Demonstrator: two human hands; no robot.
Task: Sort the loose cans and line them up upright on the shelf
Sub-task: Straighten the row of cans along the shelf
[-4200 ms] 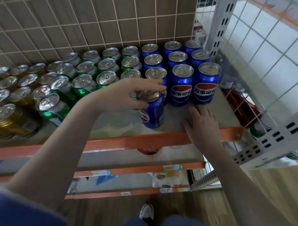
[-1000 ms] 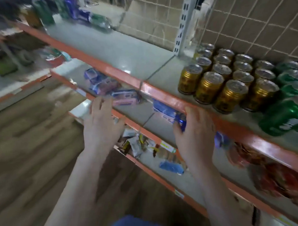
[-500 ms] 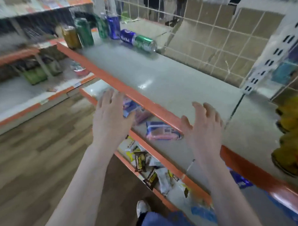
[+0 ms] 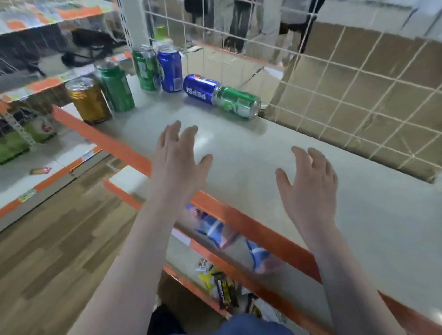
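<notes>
On the grey shelf [image 4: 264, 150] a blue Pepsi can [image 4: 201, 89] and a green can [image 4: 239, 102] lie on their sides end to end near the wire back. Further left stand a gold can [image 4: 88, 100], a green can [image 4: 117, 88], another green can [image 4: 145, 69] and a blue can [image 4: 170, 70], all upright. My left hand [image 4: 179, 156] reaches over the shelf with fingers spread, holding nothing, well short of the lying cans. My right hand [image 4: 309, 181] hovers beside it, fingers spread and empty too.
A wire grid [image 4: 312, 76] backs the shelf, and an orange rail [image 4: 241, 216] runs along its front edge. Snack packets [image 4: 224, 287] lie on the lower shelves. Another shelving unit [image 4: 26, 139] stands at the left. Legs of people [image 4: 239, 18] show beyond the grid.
The view has swung left from the lined-up cans to this shelf section. Both empty hands have moved forward over the shelf, nearer the loose cans.
</notes>
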